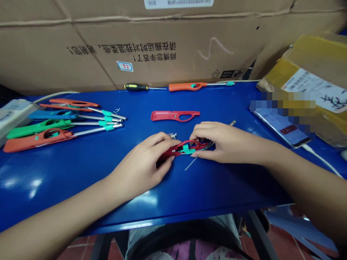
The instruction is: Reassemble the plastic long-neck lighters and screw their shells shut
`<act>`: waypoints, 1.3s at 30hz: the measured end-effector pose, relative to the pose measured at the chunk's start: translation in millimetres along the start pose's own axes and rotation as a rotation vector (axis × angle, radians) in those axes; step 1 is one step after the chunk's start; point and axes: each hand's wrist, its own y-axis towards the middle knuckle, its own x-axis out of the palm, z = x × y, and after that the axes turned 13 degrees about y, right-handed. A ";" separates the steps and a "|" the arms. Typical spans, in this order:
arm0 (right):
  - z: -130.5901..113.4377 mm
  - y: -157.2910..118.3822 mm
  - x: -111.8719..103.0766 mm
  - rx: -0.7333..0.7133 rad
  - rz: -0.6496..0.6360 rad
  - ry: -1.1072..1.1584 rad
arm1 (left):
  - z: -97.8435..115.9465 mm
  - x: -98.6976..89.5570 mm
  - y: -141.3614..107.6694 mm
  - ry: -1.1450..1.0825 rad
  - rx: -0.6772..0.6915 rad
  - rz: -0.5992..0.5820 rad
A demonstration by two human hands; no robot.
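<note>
In the head view, a red long-nosed gas lighter [199, 145] lies open-shelled between my hands, its turquoise trigger [187, 149] showing. My left hand [145, 159] wraps round the handle end. With thumb and fingers my right hand [225, 142] grips the nozzle end, where part of a metal tube shows; the palm hides the rest. A thin clear tube [191, 164] sticks out below the lighter. Just beyond my left fingers is a small metal part [172, 135]. The matching red half shell [169, 115] rests on the blue table [130, 209] further back.
Several coloured lighters [51, 124] lie at the left, beside small screws [117, 109]. A screwdriver [137, 87] and an orange lighter [187, 86] lie before the big carton [94, 47]. At right are a phone [284, 126] on a cable and a taped box [311, 79].
</note>
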 end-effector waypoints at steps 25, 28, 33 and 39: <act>3.8 5.5 10.1 -0.048 0.053 -0.007 | -1.8 6.6 6.5 -0.058 -0.049 0.094; 2.9 5.4 11.5 -0.023 0.073 -0.004 | -2.5 6.6 6.3 -0.065 -0.053 0.093; 0.4 4.6 12.3 -0.008 0.070 0.003 | -3.4 6.1 6.3 -0.084 -0.061 0.092; 0.0 3.6 9.9 0.005 0.079 -0.012 | -2.7 8.7 6.0 -0.115 -0.055 0.119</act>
